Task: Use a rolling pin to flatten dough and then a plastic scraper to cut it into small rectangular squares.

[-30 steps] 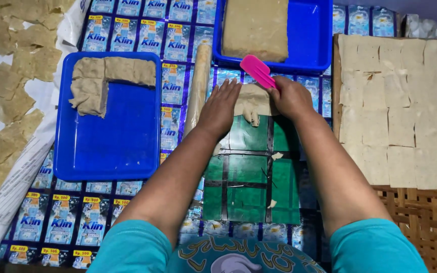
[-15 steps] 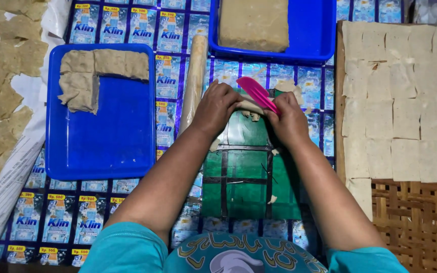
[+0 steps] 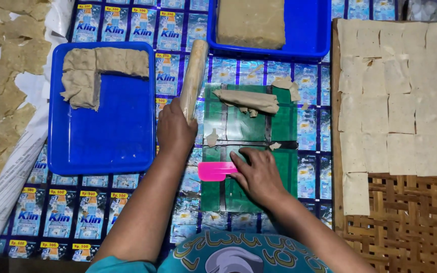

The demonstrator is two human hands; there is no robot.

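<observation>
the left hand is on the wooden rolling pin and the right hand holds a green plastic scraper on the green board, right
Not quite: in the head view the flat plastic scraper in the right hand is pink, not green. The left hand does grip the wooden rolling pin, and the green board is right.

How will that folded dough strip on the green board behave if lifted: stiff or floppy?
Likely floppy: the folded dough strip lies limp, with creased, ragged edges, on the green board. Probably tears easily, since small scraps lie around it. It may cling a little, though stickiness cannot be judged. Neither hand touches it.
</observation>
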